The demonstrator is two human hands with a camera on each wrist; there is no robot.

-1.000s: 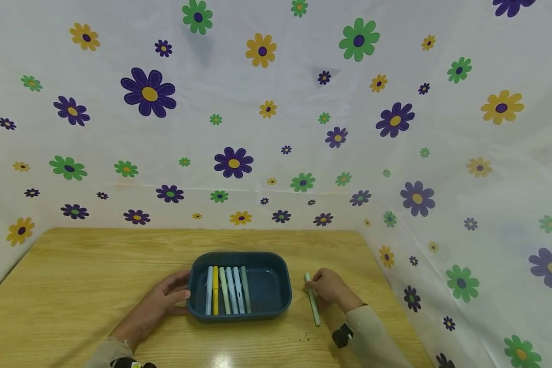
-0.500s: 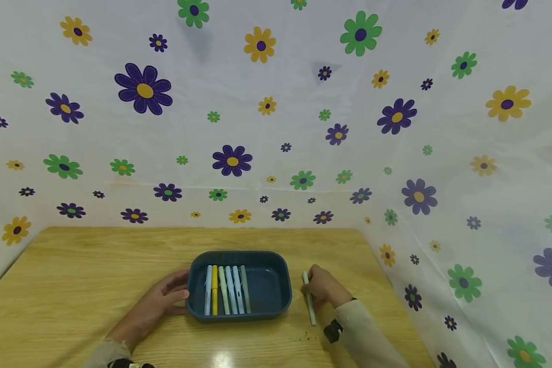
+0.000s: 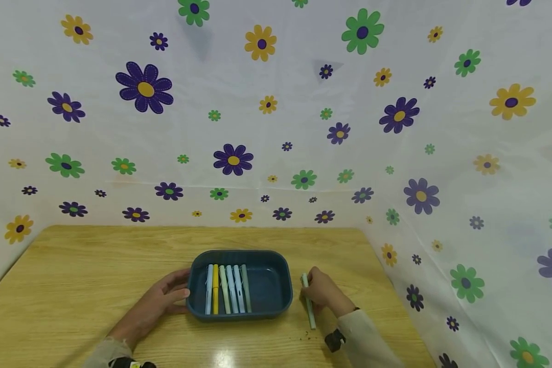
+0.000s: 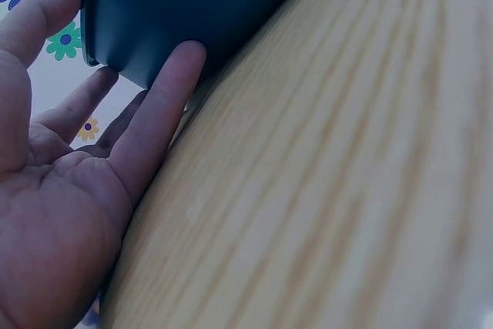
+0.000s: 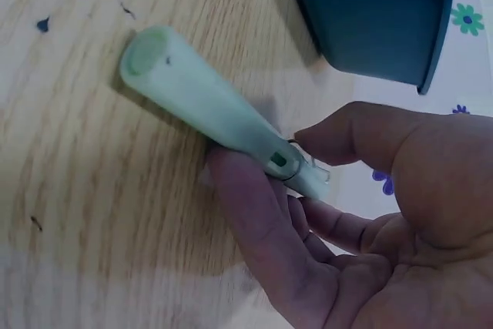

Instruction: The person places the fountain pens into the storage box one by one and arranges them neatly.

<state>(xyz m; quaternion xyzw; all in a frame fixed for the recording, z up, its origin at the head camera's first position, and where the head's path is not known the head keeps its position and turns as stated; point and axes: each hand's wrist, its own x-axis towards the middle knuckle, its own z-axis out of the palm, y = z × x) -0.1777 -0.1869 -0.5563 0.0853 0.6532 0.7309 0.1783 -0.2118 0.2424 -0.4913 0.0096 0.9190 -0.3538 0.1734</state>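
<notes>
My right hand (image 3: pixel 324 290) pinches a pale green pen (image 5: pixel 204 98) between thumb and fingers, just right of the dark blue tray (image 3: pixel 269 315). In the right wrist view the pen's round barrel end points away from the hand, close over the table, and the fingers partly cover its clip end. My left hand (image 3: pixel 167 299) rests against the tray's left end. Its extended fingers (image 4: pixel 158 105) touch the outer wall in the left wrist view. Inside the tray's left half lie several pens side by side: light blue, a yellow pen (image 3: pixel 215 291), pale green and a grey-green pen (image 3: pixel 246 289).
The wooden table (image 3: pixel 119 250) carries the tray near its middle. Small dark crumbs (image 3: pixel 307 335) lie in front of the right hand. A white flowered sheet (image 3: pixel 276 128) hangs behind the table and along its right side.
My right hand has shifted slightly left with the pale green pen, closer to the tray, and its fingers cover more of the pen. My left hand and the tray stay put.
</notes>
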